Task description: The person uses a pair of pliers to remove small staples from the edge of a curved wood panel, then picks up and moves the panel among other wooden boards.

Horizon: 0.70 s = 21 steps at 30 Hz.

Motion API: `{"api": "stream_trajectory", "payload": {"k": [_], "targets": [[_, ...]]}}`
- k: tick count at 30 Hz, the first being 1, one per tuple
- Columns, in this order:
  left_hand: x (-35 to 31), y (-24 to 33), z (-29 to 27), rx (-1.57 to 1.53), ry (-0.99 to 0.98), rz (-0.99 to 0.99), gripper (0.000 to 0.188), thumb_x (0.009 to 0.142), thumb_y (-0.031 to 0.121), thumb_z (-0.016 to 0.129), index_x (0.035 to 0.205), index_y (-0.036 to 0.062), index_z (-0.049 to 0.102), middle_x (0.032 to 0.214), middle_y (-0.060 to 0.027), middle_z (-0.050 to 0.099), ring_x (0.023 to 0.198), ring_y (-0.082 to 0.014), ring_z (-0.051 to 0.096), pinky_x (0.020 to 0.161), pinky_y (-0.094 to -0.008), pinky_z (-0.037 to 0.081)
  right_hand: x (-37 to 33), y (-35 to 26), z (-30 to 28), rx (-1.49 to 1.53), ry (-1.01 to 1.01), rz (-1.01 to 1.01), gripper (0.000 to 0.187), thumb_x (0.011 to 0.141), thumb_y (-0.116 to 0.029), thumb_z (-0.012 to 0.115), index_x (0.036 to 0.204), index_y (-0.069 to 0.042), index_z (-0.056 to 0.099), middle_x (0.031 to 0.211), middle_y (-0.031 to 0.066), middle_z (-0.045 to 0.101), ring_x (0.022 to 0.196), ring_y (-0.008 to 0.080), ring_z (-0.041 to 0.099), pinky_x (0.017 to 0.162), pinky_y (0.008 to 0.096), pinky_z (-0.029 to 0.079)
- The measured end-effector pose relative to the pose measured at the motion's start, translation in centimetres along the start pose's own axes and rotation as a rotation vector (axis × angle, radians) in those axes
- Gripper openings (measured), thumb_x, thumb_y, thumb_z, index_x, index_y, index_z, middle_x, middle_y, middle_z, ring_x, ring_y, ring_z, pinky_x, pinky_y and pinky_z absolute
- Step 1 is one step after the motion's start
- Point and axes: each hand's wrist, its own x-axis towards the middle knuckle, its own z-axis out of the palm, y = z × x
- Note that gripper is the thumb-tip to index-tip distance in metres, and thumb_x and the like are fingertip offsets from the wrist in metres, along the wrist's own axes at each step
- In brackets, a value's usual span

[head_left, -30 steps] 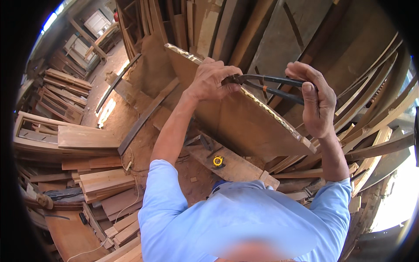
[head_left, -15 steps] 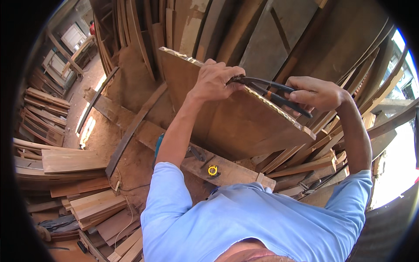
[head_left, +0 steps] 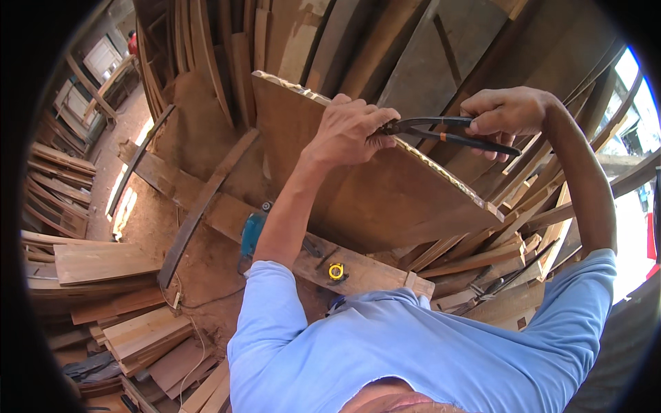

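A brown wooden panel [head_left: 385,196] stands tilted in front of me, its upper edge rough and pale. My left hand [head_left: 351,134] is closed over that edge, fingers curled round it. In my right hand [head_left: 506,117] are the handles of black pincers [head_left: 475,143], which carry an orange band. The pincers' head lies at the panel's edge, right against my left fingertips. Its jaws are partly hidden there, so whether they grip anything cannot be made out. The handles stand a little apart.
Below the panel runs a wooden plank [head_left: 375,277] bearing a yellow tape measure [head_left: 336,271]. A teal power tool [head_left: 252,234] sits by my left forearm. A dark curved strip [head_left: 206,196] crosses the plank. Boards [head_left: 141,330] pile at left; tall planks [head_left: 330,48] lean behind.
My right hand has moved right and slightly up, swinging the pincers' handles to a flatter angle. My left hand and the pincers' head have shifted slightly right along the panel's edge.
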Motion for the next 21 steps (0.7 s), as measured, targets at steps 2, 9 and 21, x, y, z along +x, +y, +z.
{"api": "stream_trajectory", "payload": {"k": [2,9,21], "targets": [[-0.1,-0.2,0.3,-0.006,0.021,-0.007,0.045,0.079,0.038,0.083,0.12,0.0252,0.069,0.077,-0.0007,0.064,0.082,-0.0222,0.062,0.084,-0.0382,0.041,0.8,1.0,0.5,-0.122,-0.014,-0.063,0.023,0.098,-0.014,0.054,0.113,0.002,0.062,0.085,0.0068,0.065,0.07,0.0139,0.064,0.06,0.0297,0.056],[-0.4,1.2,-1.6,0.067,-0.015,-0.017,0.041,0.076,0.041,0.083,0.11,0.022,0.07,0.079,0.0033,0.069,0.078,-0.0204,0.063,0.081,-0.0378,0.041,2.6,5.4,1.1,0.056,-0.139,-0.197,0.015,0.093,-0.007,0.056,0.106,-0.002,0.057,0.08,0.0018,0.058,0.065,0.0099,0.057,0.054,0.0268,0.049],[-0.6,2.1,-2.3,0.094,0.013,-0.013,0.041,0.074,0.042,0.084,0.109,0.0273,0.069,0.076,0.0059,0.069,0.075,-0.0199,0.062,0.081,-0.0383,0.042,2.8,9.6,6.7,0.156,-0.034,-0.402,0.008,0.097,-0.009,0.055,0.098,-0.004,0.049,0.08,0.0035,0.06,0.066,0.0097,0.059,0.057,0.0268,0.05]]}}
